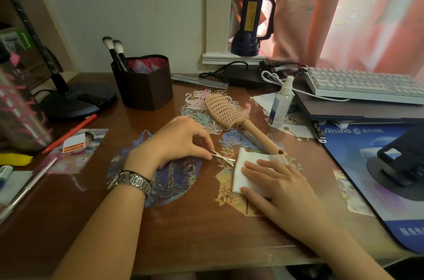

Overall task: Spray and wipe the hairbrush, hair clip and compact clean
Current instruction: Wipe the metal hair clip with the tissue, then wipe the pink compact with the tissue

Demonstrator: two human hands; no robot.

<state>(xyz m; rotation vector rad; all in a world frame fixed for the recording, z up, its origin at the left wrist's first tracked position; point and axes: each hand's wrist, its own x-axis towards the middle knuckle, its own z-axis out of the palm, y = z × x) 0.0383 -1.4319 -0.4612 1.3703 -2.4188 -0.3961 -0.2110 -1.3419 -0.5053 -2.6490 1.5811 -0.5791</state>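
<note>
My left hand (181,140) pinches one end of a thin silver hair clip (223,157) that lies on the desk. The clip's other end points at a folded white cloth (243,170). My right hand (273,178) lies flat on that cloth with its fingers straight. A beige hairbrush (226,109) rests bristles up behind the cloth, its wooden handle reaching the cloth's far edge. A small clear spray bottle (281,103) stands upright to the right of the brush. No compact is in sight.
A dark brush holder (143,83) with two makeup brushes stands at the back. A lamp base (78,101) sits at the left, a keyboard (364,87) and a blue mouse mat (367,165) at the right. A red pen (71,133) lies left.
</note>
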